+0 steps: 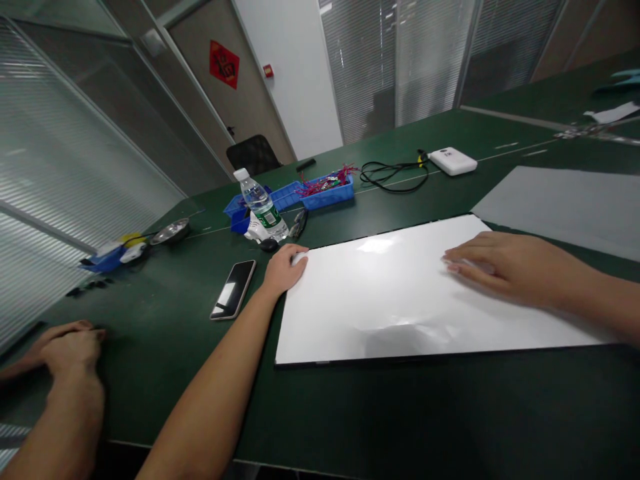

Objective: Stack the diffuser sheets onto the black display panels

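A glossy white board with a thin dark edge lies flat on the green table. Its surface shows light reflections and slight ripples near the front. My left hand grips the board's left edge near the far corner, thumb on the white face and fingers bent. Over the right half of the board is my right hand, its fingers close together and pointing left. Something small and pale shows under the fingertips, too blurred to name. A phone lies left of my left forearm.
Behind the board stand a water bottle, a black mouse and blue trays with red wires. A black cable runs to a white box. A grey sheet lies right. Another person's hands rest at left.
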Demonstrator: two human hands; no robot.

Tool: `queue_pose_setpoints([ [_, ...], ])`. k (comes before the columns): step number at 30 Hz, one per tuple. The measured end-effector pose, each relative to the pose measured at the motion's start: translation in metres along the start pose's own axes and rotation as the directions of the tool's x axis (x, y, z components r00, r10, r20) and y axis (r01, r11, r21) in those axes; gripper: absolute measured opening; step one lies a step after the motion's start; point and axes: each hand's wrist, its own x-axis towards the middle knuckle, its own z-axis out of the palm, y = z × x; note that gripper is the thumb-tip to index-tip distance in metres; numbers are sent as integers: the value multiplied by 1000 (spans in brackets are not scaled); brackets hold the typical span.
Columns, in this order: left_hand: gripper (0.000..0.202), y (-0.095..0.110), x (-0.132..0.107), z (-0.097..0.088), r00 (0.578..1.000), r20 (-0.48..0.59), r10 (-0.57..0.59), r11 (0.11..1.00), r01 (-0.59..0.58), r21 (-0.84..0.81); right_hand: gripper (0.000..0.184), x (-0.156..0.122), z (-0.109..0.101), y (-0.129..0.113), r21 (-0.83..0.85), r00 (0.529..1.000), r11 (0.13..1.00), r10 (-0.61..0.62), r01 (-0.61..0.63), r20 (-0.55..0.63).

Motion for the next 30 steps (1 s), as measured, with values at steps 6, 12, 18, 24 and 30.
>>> queue_pose_setpoints([
  [6, 31, -4, 2, 1, 1000, -6, -5, 1000, 5, -21, 57, 2, -6, 9, 98, 999, 995, 39, -37, -24],
  [12, 35, -9, 3, 5, 999, -21, -43, 998, 43, -36, 66, 2, 12, 43, -83, 987, 991, 95, -106, -126],
  [18, 29, -8, 2, 5, 999, -38, -31, 999, 30, -34, 77, 0, 35, 62, -91, 987, 984, 147, -153, -66],
  [24, 28, -4, 1, 3, 1000, -28, -8, 1000, 8, -25, 73, -1, 30, 53, -47, 986, 985, 161, -163, -43],
  [30, 29, -2, 1, 2, 999, -39, -23, 1000, 22, -17, 66, 0, 19, 43, -3, 982, 983, 180, -181, -49],
])
